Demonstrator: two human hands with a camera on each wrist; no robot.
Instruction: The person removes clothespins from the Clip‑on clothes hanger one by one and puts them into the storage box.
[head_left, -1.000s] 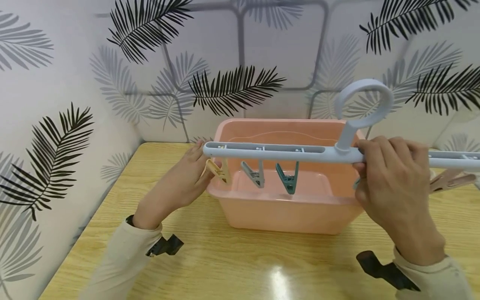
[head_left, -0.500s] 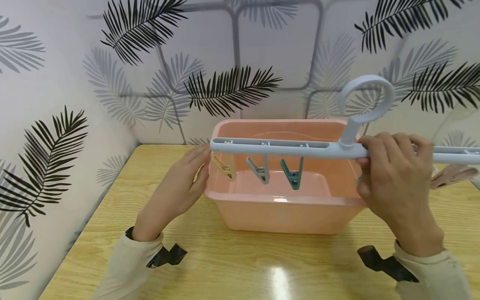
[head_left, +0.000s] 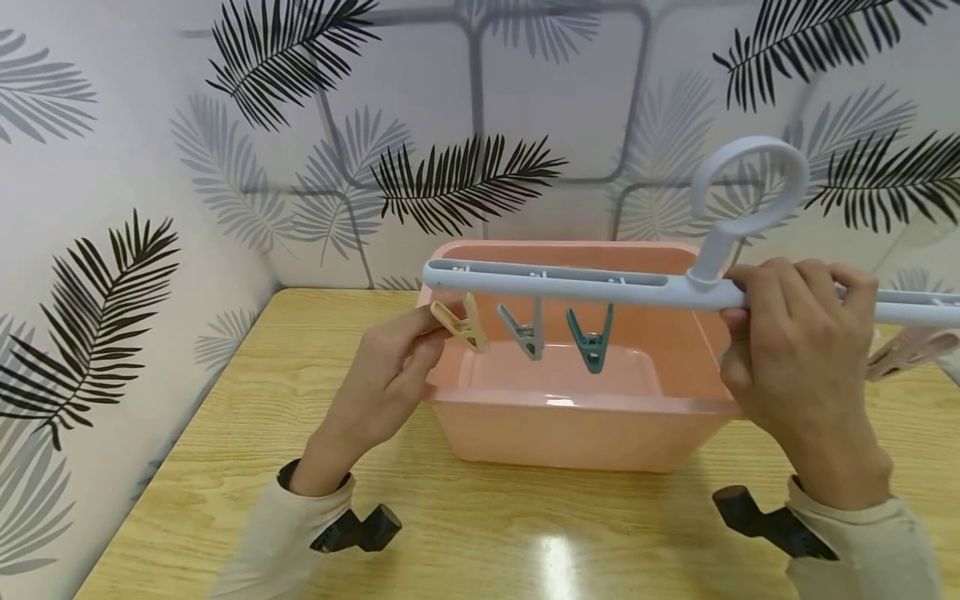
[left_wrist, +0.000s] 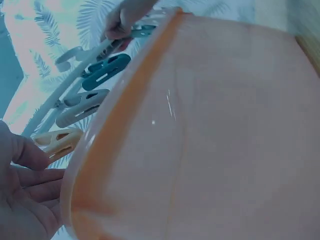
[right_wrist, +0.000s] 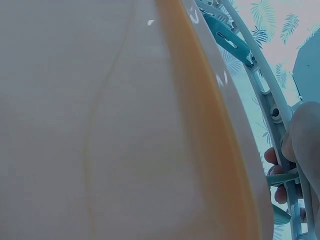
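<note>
Hanger (head_left: pixel 570 287) is held level over the tub (head_left: pixel 570 433) by the right hand (head_left: pixel 798 367) curled round its bar, beige clip (head_left: pixel 459 325) pinched by the left hand (head_left: pixel 390 379); a hard tug risks tilting the one-handed hanger.

Plastic gear on glossy wood-grain

The hanger (head_left: pixel 600 287) is smooth matt plastic, the basin (head_left: pixel 570 429) glossy plastic; the table (head_left: pixel 480 533) shines like varnished wood.
</note>
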